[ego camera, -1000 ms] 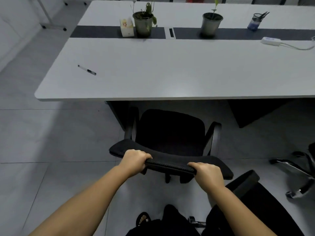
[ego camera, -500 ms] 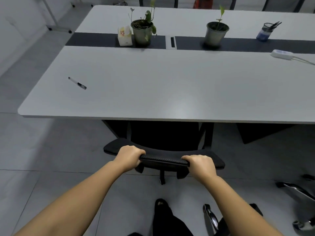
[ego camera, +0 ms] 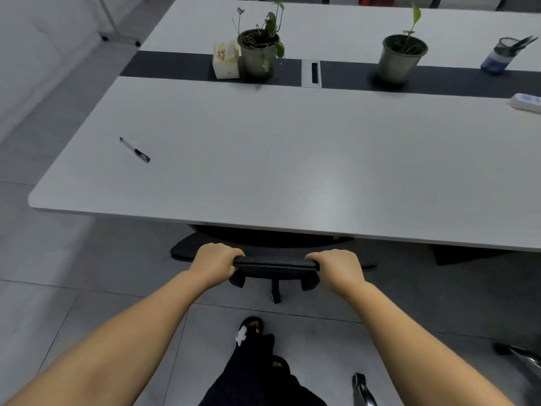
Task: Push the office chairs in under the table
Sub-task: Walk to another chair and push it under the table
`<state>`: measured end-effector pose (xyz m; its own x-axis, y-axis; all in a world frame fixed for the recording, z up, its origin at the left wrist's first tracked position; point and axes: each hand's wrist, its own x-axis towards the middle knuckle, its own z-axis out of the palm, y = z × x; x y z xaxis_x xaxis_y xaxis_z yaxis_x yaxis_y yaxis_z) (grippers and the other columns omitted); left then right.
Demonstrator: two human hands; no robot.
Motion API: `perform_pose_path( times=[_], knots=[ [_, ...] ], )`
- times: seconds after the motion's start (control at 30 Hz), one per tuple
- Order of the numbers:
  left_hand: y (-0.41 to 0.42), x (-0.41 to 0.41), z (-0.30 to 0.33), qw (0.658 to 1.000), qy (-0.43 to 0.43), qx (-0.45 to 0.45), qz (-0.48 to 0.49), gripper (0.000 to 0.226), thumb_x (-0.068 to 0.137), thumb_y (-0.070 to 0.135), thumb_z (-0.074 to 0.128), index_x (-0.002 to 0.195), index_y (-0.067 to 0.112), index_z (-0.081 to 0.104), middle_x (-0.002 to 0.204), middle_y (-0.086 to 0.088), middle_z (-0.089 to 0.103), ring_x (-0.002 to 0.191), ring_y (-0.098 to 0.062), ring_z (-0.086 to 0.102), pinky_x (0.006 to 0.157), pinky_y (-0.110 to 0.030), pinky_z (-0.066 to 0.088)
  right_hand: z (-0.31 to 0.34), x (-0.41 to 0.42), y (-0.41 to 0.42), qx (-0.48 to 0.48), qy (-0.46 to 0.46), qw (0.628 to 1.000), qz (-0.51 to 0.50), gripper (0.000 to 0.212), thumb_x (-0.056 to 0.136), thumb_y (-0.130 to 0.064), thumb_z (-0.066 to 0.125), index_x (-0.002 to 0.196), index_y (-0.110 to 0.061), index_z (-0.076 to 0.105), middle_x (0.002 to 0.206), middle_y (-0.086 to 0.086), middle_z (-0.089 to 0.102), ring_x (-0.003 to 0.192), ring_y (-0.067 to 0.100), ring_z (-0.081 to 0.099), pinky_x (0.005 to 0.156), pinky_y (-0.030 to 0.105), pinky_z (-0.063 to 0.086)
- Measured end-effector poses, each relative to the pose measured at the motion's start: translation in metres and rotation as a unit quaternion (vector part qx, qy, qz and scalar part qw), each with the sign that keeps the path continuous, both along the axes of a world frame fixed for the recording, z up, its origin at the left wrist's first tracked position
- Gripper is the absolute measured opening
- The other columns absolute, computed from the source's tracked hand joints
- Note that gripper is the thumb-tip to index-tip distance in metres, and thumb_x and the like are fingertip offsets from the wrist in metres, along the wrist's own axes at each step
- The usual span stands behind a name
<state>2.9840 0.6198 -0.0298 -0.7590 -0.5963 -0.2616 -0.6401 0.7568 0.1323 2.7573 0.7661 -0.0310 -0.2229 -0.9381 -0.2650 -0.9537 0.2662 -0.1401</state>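
A black office chair [ego camera: 275,263] stands at the near edge of the long white table [ego camera: 292,159]. Its seat and armrests are hidden under the tabletop; only the top of the backrest and a bit of the post below show. My left hand [ego camera: 216,259] grips the backrest's top edge on the left. My right hand [ego camera: 339,266] grips the same edge on the right. Both arms reach forward, nearly straight.
On the table lie a pen [ego camera: 135,150], two potted plants [ego camera: 260,51] [ego camera: 402,55], a small carton [ego camera: 224,60], a pen cup [ego camera: 502,55] and a power strip [ego camera: 527,102]. Chrome legs of another chair [ego camera: 363,389] show at the lower right. My foot [ego camera: 251,329] is on the grey tiles.
The chair has rolled forward under the table with both hands on its backrest; the seat and armrests, visible a second ago, are now covered by the tabletop. I have stepped closer.
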Motion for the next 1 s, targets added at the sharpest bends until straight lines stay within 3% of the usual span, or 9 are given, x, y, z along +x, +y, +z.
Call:
perform_pose_path(
  times=[0.3,0.37,0.5,0.6,0.7,0.77,0.83,0.9,1.0],
  knots=[
    [-0.031,0.009,-0.010,0.998,0.039,0.033,-0.039,0.017,0.084,0.019,0.053,0.087,0.026,0.067,0.084,0.003,0.071,0.074,-0.018,0.064,0.053,-0.026,0.033,-0.003,0.008,-0.018,0.010,-0.001,1.000,-0.004,0.044,0.084,-0.010,0.045,0.119,-0.035,0.053,0.102,-0.004,0.068,0.093,0.023,0.061,0.060,0.030,0.035],
    [-0.028,0.008,-0.009,0.998,0.039,0.036,-0.035,0.018,0.084,0.019,0.052,0.087,0.026,0.068,0.086,0.003,0.071,0.075,-0.018,0.064,0.055,-0.027,0.039,-0.002,0.009,-0.015,0.008,-0.003,1.000,-0.008,0.043,0.083,-0.010,0.047,0.117,-0.035,0.054,0.102,-0.005,0.068,0.092,0.022,0.061,0.061,0.030,0.038],
    [-0.020,0.008,-0.003,0.998,0.022,0.058,-0.023,0.020,0.084,0.017,0.052,0.096,0.025,0.066,0.097,0.005,0.069,0.086,-0.019,0.062,0.067,-0.030,0.045,-0.001,0.011,-0.009,0.010,-0.020,0.999,-0.024,0.039,0.084,-0.014,0.048,0.116,-0.036,0.055,0.108,-0.008,0.066,0.097,0.018,0.060,0.062,0.027,0.035],
    [-0.018,0.006,0.006,0.993,-0.031,0.111,-0.028,0.024,0.083,0.020,0.052,0.104,0.028,0.061,0.106,0.004,0.065,0.095,-0.018,0.059,0.073,-0.033,0.048,0.007,0.012,-0.006,0.042,-0.057,0.997,-0.028,0.043,0.087,-0.021,0.048,0.130,-0.032,0.045,0.129,-0.006,0.056,0.114,0.019,0.053,0.079,0.029,0.045],
    [-0.018,0.006,0.022,0.986,-0.083,0.142,-0.033,0.044,0.085,0.031,0.051,0.129,0.029,0.046,0.125,0.001,0.056,0.112,-0.018,0.054,0.088,-0.038,0.049,0.028,0.017,0.002,0.040,-0.126,0.990,-0.041,0.059,0.087,-0.033,0.055,0.140,-0.030,0.029,0.146,-0.005,0.039,0.130,0.017,0.040,0.095,0.034,0.044],
    [-0.008,0.012,0.039,0.991,-0.029,0.130,-0.006,0.052,0.088,0.036,0.051,0.137,0.028,0.038,0.136,0.003,0.051,0.122,-0.016,0.048,0.097,-0.036,0.045,0.050,0.024,0.014,-0.024,-0.184,0.980,-0.071,0.064,0.087,-0.038,0.057,0.142,-0.031,0.025,0.148,-0.007,0.035,0.134,0.014,0.034,0.100,0.034,0.040],
    [0.009,0.020,0.062,0.988,0.077,0.128,0.037,0.051,0.089,0.036,0.053,0.137,0.030,0.039,0.138,0.006,0.050,0.126,-0.013,0.046,0.102,-0.032,0.041,0.072,0.031,0.028,-0.105,-0.247,0.957,-0.111,0.063,0.086,-0.038,0.059,0.140,-0.033,0.028,0.145,-0.010,0.038,0.134,0.010,0.033,0.105,0.032,0.036],
    [0.031,0.031,0.085,0.969,0.185,0.144,0.082,0.048,0.088,0.034,0.055,0.134,0.032,0.043,0.133,0.012,0.054,0.123,-0.007,0.047,0.103,-0.029,0.040,0.092,0.042,0.044,-0.176,-0.305,0.924,-0.148,0.061,0.084,-0.035,0.061,0.138,-0.035,0.033,0.140,-0.013,0.043,0.130,0.006,0.037,0.106,0.032,0.036],
    [0.072,0.053,0.111,0.924,0.306,0.201,0.114,0.049,0.080,0.047,0.053,0.128,0.043,0.046,0.121,0.028,0.057,0.116,0.007,0.049,0.099,-0.019,0.040,0.112,0.061,0.068,-0.240,-0.364,0.881,-0.185,0.057,0.083,-0.029,0.064,0.135,-0.034,0.039,0.133,-0.015,0.049,0.122,-0.002,0.044,0.104,0.029,0.038]
  ],
)
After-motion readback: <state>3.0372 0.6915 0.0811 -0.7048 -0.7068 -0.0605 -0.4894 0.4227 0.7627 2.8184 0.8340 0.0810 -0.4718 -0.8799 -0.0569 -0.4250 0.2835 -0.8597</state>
